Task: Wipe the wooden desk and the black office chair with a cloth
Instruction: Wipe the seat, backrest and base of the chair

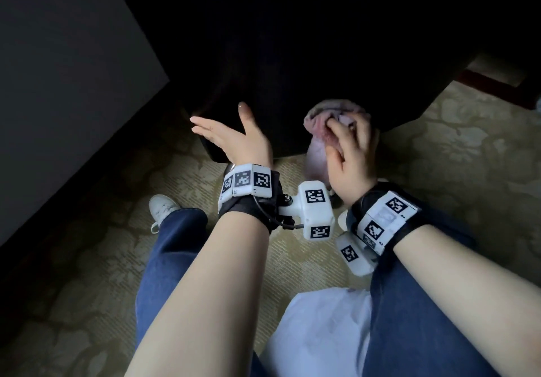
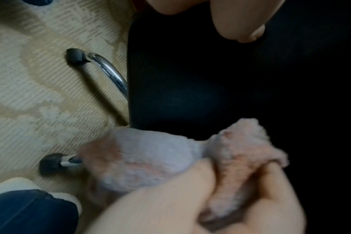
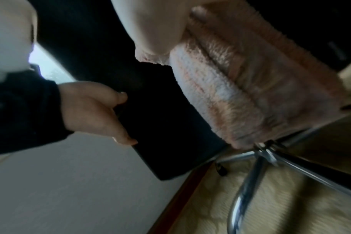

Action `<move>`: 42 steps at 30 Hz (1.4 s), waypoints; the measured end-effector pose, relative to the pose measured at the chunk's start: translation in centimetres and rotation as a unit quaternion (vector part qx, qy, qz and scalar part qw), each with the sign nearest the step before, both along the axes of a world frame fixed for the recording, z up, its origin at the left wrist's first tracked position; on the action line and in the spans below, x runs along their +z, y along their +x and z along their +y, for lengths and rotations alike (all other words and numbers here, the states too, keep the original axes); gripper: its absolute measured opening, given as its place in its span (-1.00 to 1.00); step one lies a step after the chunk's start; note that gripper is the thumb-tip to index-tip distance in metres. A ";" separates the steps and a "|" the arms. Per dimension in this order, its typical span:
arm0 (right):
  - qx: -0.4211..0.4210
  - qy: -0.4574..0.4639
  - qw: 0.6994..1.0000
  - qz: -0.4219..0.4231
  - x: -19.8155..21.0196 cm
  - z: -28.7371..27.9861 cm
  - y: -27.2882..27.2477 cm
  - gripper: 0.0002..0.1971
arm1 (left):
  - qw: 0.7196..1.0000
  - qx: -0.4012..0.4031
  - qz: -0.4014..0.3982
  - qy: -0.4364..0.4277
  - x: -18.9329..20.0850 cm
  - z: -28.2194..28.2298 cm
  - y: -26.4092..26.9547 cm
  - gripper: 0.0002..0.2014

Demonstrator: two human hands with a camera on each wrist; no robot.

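The black office chair [image 1: 292,69] fills the upper middle of the head view, its dark back facing me. My right hand [image 1: 351,148] grips a bunched pink cloth [image 1: 330,113] and presses it against the chair's lower edge. My left hand [image 1: 231,133] is flat with straight fingers and a raised thumb, and it touches the chair's left side. The left wrist view shows the cloth [image 2: 150,158] against the black panel [image 2: 190,87]. In the right wrist view the cloth [image 3: 240,95] hangs over the panel [image 3: 160,118], with the left hand [image 3: 94,110] on the panel's edge.
Chrome base legs [image 2: 110,72] with grey casters [image 2: 74,57] stand on patterned beige carpet [image 1: 468,157]. A grey wall [image 1: 58,84] runs along the left. My legs in blue jeans and a white shoe [image 1: 164,207] are below the hands. Something white [image 1: 319,332] lies near my knees.
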State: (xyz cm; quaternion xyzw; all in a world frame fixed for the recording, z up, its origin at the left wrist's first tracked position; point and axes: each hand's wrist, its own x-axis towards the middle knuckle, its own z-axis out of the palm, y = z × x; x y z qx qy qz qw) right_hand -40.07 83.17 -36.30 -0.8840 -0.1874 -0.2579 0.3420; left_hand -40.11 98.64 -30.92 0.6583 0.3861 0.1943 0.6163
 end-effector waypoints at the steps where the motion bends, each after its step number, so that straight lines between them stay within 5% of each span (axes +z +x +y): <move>1: -0.004 0.001 1.000 -0.022 0.5 0.3 0.6 -0.60 | 1.000 -0.002 0.001 0.001 -0.1 0.0 0.0 -0.16; 10: 0.006 -0.059 0.996 -0.071 -2.1 2.5 2.7 -0.52 | 1.000 0.002 0.011 0.007 -0.3 0.0 0.2 -0.18; 19: 0.016 -0.183 0.977 0.109 -7.2 4.0 1.5 -0.24 | 0.999 0.003 0.043 0.008 -0.1 0.5 -0.2 -0.20; 23: 0.029 -0.289 0.924 0.251 -8.4 2.8 1.5 -0.37 | 0.999 0.010 0.040 -0.002 0.2 0.3 0.1 -0.20; 29: 0.070 -0.299 0.888 0.341 -8.0 1.2 2.0 -0.45 | 0.995 0.042 0.064 -0.065 1.7 -1.7 0.9 -0.32; 31: 0.088 -0.286 0.907 0.297 -8.2 0.3 1.7 -0.50 | 0.994 0.052 0.069 -0.073 2.3 -2.4 1.3 -0.35; 33: 0.093 -0.203 0.956 0.188 -7.4 -0.2 1.1 -0.60 | 0.992 0.061 0.068 -0.082 2.7 -3.1 1.6 -0.37; 35: 0.086 -0.076 0.987 0.111 -5.6 -0.2 1.0 -0.42 | 0.992 0.066 0.068 -0.088 3.0 -3.6 1.8 -0.38; 37: 0.072 -0.005 0.997 0.033 -3.5 -0.2 1.2 -0.43 | 0.992 0.070 0.061 -0.091 2.9 -3.8 2.0 -0.38; 40: 0.064 -0.001 0.994 -0.088 -2.4 -0.9 2.7 -0.76 | 0.992 0.078 0.052 -0.084 2.7 -3.9 2.1 -0.38; 42: 0.062 -0.019 0.993 -0.095 -2.1 -1.2 3.8 -0.67 | 0.991 0.087 0.052 -0.082 2.6 -4.0 2.1 -0.39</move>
